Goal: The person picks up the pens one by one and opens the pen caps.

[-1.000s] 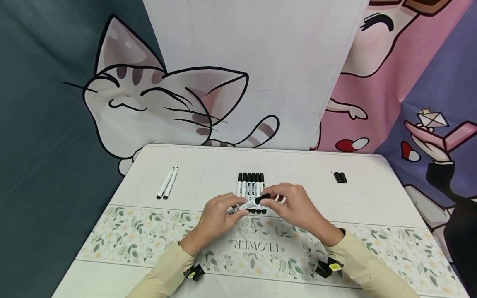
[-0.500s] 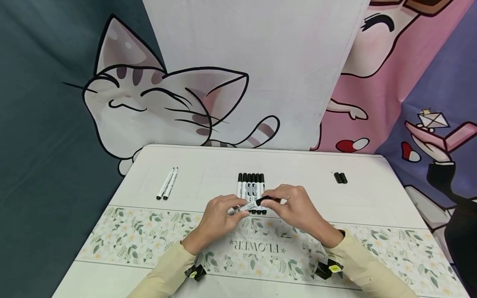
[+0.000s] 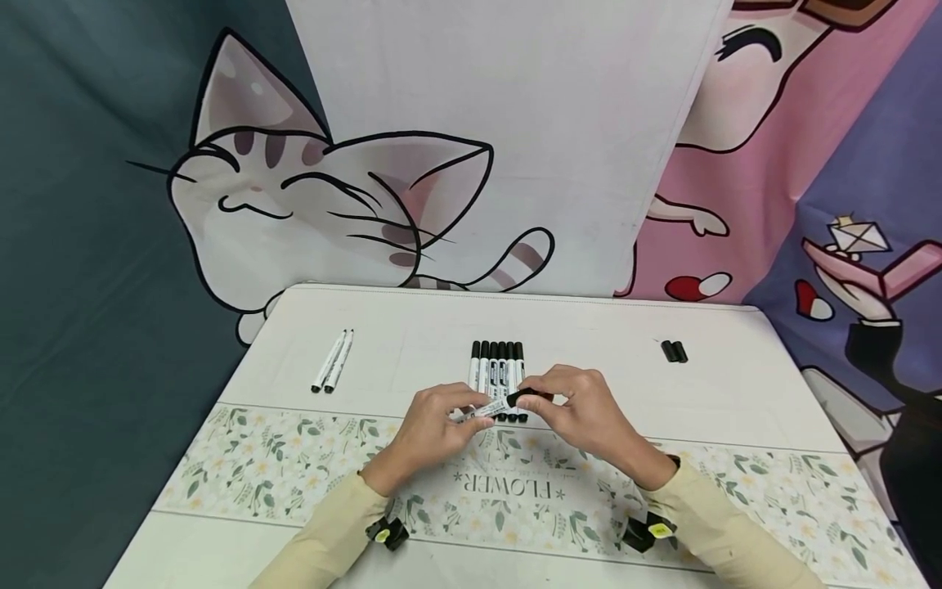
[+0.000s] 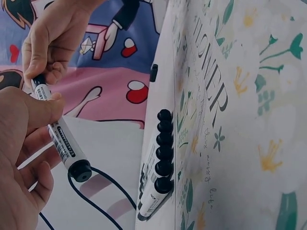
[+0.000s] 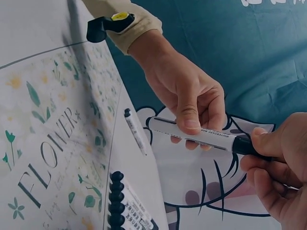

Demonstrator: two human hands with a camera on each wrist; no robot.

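Observation:
Both hands hold one white marker (image 3: 491, 406) just above the table, in front of a row of several capped markers (image 3: 497, 368). My left hand (image 3: 434, 425) grips the white barrel (image 5: 192, 134), thumb on top (image 4: 41, 110). My right hand (image 3: 581, 409) pinches the black cap (image 3: 524, 397) at the marker's right end (image 5: 247, 145). The cap sits on the marker. The marker's black butt end (image 4: 79, 171) sticks out past my left fingers. The row of markers (image 4: 160, 163) lies side by side, caps aligned (image 5: 116, 201).
Two white uncapped markers (image 3: 333, 361) lie at the table's left (image 5: 134, 132). Two loose black caps (image 3: 673, 351) lie at the far right (image 4: 153, 73). A floral runner reading FLOWER (image 3: 508, 488) crosses the white table (image 3: 412, 327). Cartoon backdrops hang behind.
The cap end has been pressed closer along the barrel; the right hand's fingers closed in slightly on the cap. The marker stays in the same place above the row.

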